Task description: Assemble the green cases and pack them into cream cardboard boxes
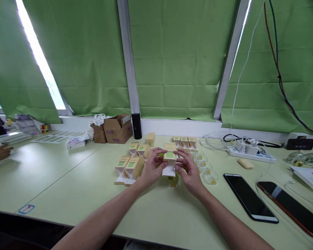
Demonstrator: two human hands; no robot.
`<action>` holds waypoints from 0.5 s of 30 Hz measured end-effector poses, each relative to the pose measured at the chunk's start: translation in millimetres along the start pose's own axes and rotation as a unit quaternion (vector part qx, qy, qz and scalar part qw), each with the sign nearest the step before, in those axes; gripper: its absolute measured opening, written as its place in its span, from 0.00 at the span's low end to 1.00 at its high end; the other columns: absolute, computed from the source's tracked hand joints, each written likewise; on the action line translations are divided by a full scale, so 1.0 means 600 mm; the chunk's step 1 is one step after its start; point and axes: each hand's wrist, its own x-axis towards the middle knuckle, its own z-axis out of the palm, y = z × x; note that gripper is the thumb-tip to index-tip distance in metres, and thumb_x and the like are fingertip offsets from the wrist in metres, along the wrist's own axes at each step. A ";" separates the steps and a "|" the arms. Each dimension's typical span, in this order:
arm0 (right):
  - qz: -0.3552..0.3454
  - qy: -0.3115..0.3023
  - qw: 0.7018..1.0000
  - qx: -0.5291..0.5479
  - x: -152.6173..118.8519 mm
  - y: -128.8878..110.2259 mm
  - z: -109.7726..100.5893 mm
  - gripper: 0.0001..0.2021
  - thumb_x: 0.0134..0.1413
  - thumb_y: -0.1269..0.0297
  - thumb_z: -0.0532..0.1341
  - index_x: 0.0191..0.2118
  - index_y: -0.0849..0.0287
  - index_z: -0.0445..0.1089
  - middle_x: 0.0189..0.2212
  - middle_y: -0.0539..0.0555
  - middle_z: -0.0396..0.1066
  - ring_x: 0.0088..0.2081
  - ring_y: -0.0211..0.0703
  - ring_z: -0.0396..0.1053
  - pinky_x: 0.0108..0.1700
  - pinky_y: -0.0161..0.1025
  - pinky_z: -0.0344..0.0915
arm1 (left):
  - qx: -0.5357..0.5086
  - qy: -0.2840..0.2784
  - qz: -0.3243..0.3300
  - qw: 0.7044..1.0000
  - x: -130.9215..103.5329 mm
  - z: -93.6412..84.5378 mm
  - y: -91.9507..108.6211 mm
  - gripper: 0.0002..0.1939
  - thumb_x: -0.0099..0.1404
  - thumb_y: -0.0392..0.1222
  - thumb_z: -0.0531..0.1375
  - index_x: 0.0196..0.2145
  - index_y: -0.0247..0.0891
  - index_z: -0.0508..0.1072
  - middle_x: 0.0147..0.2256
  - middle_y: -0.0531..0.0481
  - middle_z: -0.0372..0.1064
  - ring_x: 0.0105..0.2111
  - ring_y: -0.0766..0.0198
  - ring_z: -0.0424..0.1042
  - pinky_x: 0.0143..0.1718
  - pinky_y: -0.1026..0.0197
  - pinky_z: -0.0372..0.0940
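Note:
Between my two hands is a small tan cardboard box with a green panel and its white end flap hanging open toward me. My left hand grips its left side, fingers bent around it. From the right, my right hand pinches the box near the flap. Just below the flap stands a small glass jar with something yellow-green in it, partly hidden by the box. Left of my hands sit several similar open boxes. Beyond my right hand, several clear round pieces with yellow spots lie in rows.
Three more boxes stand at the back. A brown carton and black cylinder are by the wall. To the right lie two phones and a power strip with cables. Another person's hand shows at far left.

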 end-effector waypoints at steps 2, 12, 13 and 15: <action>0.001 0.001 1.000 0.000 0.000 0.000 0.000 0.19 0.65 0.59 0.65 0.61 0.44 0.74 0.65 0.58 0.59 0.47 0.46 0.77 0.53 0.50 0.79 | 0.000 0.000 -0.001 1.000 0.000 0.000 0.000 0.18 0.67 0.42 0.69 0.55 0.43 0.78 0.57 0.43 0.61 0.42 0.64 0.76 0.48 0.56 0.77; 0.004 0.010 1.000 0.004 -0.003 0.002 0.003 0.18 0.66 0.58 0.66 0.59 0.44 0.74 0.64 0.58 0.60 0.45 0.44 0.76 0.49 0.47 0.79 | 0.008 0.000 0.001 1.000 0.000 0.004 0.010 0.17 0.68 0.44 0.69 0.53 0.41 0.77 0.54 0.44 0.62 0.40 0.65 0.76 0.46 0.57 0.76; 0.004 0.013 1.000 0.005 -0.002 0.002 0.004 0.17 0.66 0.58 0.66 0.59 0.44 0.74 0.63 0.58 0.60 0.45 0.43 0.76 0.49 0.47 0.79 | 0.010 0.000 0.002 1.000 -0.001 0.004 0.011 0.17 0.67 0.44 0.69 0.53 0.41 0.77 0.54 0.44 0.62 0.39 0.66 0.76 0.45 0.57 0.76; 0.005 0.018 1.000 0.005 -0.002 0.002 0.005 0.17 0.65 0.57 0.66 0.58 0.45 0.75 0.63 0.58 0.61 0.43 0.42 0.76 0.47 0.46 0.79 | 0.014 -0.003 0.004 1.000 -0.001 0.004 0.010 0.18 0.68 0.45 0.69 0.53 0.41 0.77 0.55 0.44 0.62 0.38 0.66 0.75 0.45 0.58 0.76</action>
